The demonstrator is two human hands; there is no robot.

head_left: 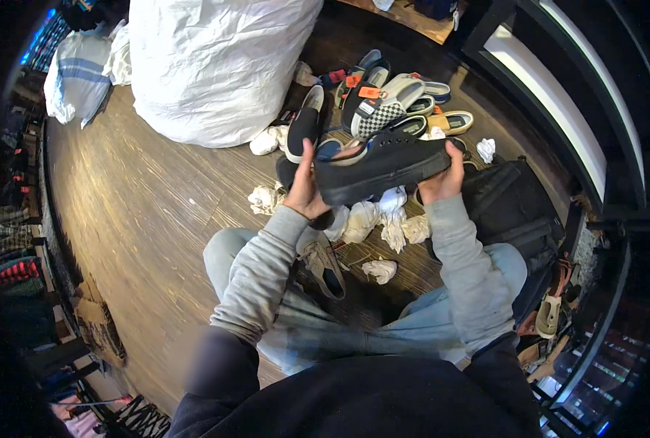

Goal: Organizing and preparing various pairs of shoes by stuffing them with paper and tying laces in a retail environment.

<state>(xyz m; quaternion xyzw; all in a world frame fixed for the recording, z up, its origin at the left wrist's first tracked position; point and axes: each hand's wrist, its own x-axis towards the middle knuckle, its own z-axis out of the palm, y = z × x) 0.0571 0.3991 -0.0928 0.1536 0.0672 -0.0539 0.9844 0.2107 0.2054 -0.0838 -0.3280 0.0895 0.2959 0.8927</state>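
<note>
A black low-top sneaker (380, 171) is held sideways between my two hands, above the floor in front of me. My left hand (307, 191) grips its heel end, with the thumb pointing up. At the toe end my right hand (443, 175) is closed around the other side. Below the sneaker lie several crumpled white paper wads (361, 221). A beige lace-up shoe (321, 261) rests on the floor between my legs. Just beyond my left hand stands a black slip-on shoe (305, 128) with a white sole.
Several shoes lie piled farther off, among them a checkered slip-on (383, 111) with an orange tag and a tan shoe (453, 122). A big white sack (215, 66) stands at the far left. To the right are a black bag (511, 208) and a white-edged shelf (551, 102).
</note>
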